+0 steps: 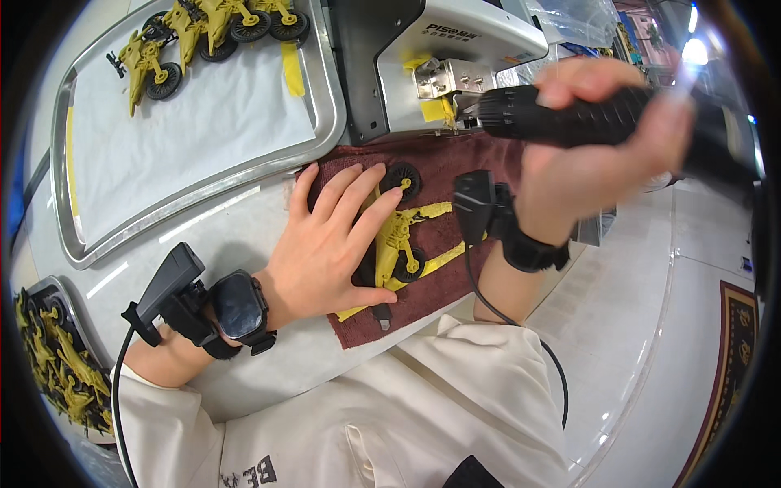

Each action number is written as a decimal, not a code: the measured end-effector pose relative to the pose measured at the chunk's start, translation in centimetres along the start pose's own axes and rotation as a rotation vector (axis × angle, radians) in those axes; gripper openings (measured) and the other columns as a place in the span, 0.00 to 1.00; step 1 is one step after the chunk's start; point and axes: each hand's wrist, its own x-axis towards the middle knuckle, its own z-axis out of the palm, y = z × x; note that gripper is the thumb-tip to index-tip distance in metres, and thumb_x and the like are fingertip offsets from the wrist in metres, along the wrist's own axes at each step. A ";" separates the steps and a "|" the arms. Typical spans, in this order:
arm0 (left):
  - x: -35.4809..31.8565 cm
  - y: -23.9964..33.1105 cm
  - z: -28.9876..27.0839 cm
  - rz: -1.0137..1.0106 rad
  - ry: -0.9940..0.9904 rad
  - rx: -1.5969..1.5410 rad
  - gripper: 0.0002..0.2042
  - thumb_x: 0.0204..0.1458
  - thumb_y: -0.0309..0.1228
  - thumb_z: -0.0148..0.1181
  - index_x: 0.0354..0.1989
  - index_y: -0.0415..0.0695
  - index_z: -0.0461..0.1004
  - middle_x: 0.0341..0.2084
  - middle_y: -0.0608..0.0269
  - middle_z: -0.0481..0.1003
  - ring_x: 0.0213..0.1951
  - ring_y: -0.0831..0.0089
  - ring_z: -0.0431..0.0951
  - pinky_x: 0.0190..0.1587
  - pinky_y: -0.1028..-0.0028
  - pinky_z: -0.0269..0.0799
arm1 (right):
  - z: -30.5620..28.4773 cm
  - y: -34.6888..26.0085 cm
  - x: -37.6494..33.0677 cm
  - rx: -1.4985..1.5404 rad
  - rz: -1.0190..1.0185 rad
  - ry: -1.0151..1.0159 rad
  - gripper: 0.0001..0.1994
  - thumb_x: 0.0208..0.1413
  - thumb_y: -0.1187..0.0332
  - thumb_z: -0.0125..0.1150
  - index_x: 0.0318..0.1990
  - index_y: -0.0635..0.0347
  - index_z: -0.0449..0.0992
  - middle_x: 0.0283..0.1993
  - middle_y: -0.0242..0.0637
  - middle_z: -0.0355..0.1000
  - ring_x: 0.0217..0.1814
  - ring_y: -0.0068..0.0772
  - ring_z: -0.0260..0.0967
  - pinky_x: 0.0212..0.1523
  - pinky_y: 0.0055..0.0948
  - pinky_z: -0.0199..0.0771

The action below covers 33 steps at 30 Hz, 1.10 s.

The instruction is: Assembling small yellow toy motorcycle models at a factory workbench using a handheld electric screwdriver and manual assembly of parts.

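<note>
A yellow toy motorcycle [394,236] with black wheels lies on its side on a dark red towel [439,297]. My left hand [329,240] rests against its left side with the fingers spread. The thumb lies by the toy's near end, and the fingertips reach toward the far wheel. Wrapped in my right hand [602,146], raised and slightly blurred, is a black electric screwdriver [529,114]. It points left, with its tip at the small metal outlet of a screw feeder machine [443,80]. Whether a screw is on the tip is too small to tell.
A metal tray [203,183] lined with white paper holds several yellow toy motorcycles [215,32] at the far left. Another tray [65,358] at the left edge is heaped with more. Yellow tape strips [443,260] lie on the towel. Cables hang from both wrist devices.
</note>
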 end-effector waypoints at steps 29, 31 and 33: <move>0.1 0.2 0.1 -0.002 0.045 -0.021 0.50 0.29 0.51 0.76 0.64 0.46 0.60 0.63 0.53 0.60 0.64 0.54 0.59 0.66 0.44 0.46 | -4.0 -3.2 -11.6 0.586 -0.149 -0.492 0.42 0.55 0.38 0.59 0.63 0.59 0.49 0.30 0.42 0.71 0.22 0.35 0.71 0.25 0.33 0.74; -0.2 0.0 0.3 -0.009 0.042 -0.037 0.52 0.26 0.49 0.76 0.66 0.48 0.59 0.65 0.52 0.58 0.65 0.50 0.59 0.65 0.42 0.47 | -4.2 -3.3 -11.6 0.575 -0.140 -0.551 0.41 0.55 0.38 0.59 0.63 0.59 0.49 0.30 0.42 0.71 0.22 0.35 0.71 0.25 0.32 0.74; 0.0 0.2 0.3 -0.004 0.050 -0.035 0.51 0.27 0.50 0.76 0.65 0.46 0.59 0.64 0.53 0.59 0.64 0.52 0.59 0.66 0.44 0.46 | -4.6 -3.7 -11.7 0.572 -0.119 -0.538 0.41 0.55 0.39 0.59 0.62 0.59 0.50 0.30 0.41 0.70 0.22 0.34 0.71 0.25 0.32 0.74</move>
